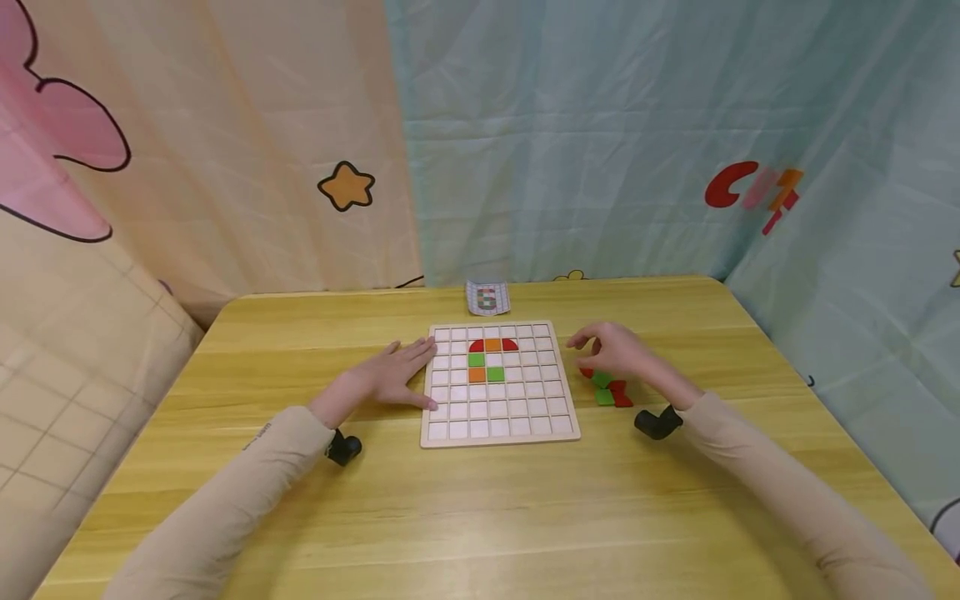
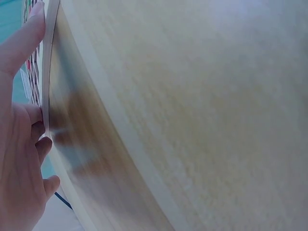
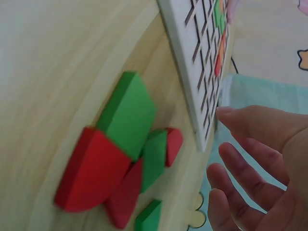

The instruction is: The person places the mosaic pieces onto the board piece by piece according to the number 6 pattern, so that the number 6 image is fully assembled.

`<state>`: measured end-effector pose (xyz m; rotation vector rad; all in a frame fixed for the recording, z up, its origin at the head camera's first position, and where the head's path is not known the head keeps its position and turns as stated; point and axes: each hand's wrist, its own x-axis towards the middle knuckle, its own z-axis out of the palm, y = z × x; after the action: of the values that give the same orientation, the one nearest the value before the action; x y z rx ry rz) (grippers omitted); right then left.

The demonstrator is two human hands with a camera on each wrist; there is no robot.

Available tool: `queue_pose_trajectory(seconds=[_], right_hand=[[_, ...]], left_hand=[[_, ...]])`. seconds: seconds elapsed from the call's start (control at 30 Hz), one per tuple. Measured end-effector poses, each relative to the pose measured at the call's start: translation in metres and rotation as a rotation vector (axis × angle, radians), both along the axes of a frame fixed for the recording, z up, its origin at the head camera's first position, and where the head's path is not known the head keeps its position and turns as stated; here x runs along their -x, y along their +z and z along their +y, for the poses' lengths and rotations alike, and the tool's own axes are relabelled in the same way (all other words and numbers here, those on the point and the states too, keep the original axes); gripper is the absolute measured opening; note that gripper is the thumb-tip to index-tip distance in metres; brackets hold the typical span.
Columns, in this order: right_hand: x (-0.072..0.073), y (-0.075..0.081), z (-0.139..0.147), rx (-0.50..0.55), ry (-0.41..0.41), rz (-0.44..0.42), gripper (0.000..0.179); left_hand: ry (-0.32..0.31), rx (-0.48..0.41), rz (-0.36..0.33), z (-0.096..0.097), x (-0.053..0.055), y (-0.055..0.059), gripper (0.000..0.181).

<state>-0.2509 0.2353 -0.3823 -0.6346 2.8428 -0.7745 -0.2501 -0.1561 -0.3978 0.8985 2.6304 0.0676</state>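
A square grid board (image 1: pixel 501 443) with a pale wooden rim lies on the table, its white cells partly filled with red, orange and green pieces. Along its left edge rests my left hand (image 1: pixel 393 375), fingers spread, thumb (image 2: pixel 26 38) on the near part of that edge. My right hand (image 1: pixel 611 348) hovers off the board's right side with thumb and fingers loosely bent; I see nothing between them. Below it is a small cluster of loose pieces: a green piece (image 3: pixel 129 115), a red rounded piece (image 3: pixel 94 171) and several others, some partly hidden by the hand in the head view.
A small printed card (image 1: pixel 487 298) with a coloured grid pattern lies behind the board. The wooden table (image 1: pixel 495 517) reaches back to printed curtains (image 1: pixel 525 150). Black wrist mounts (image 1: pixel 657 422) sit under both forearms.
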Motion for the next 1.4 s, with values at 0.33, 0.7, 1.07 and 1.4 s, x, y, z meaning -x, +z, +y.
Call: queue_pose_trajectory(seconds=[0.33,0.7,1.07,1.4], right_hand=[[0.009,-0.017,0.021,-0.013,0.048,-0.043,0.033],[0.013,-0.022,0.021,0.024,0.067,-0.026,0.027],[0.017,-0.018,0.022,-0.057,0.205,0.004,0.026],[0.017,-0.016,0.024,-0.097,0.181,0.015,0.026]], left_hand=[[-0.003,0.008,0.000,0.000,0.001,0.001,0.105],[-0.002,0.007,-0.009,0.001,0.002,-0.001,0.106],[-0.009,0.006,-0.014,0.002,0.002,0.000,0.105],[0.003,-0.001,-0.018,0.001,0.001,0.000,0.105]])
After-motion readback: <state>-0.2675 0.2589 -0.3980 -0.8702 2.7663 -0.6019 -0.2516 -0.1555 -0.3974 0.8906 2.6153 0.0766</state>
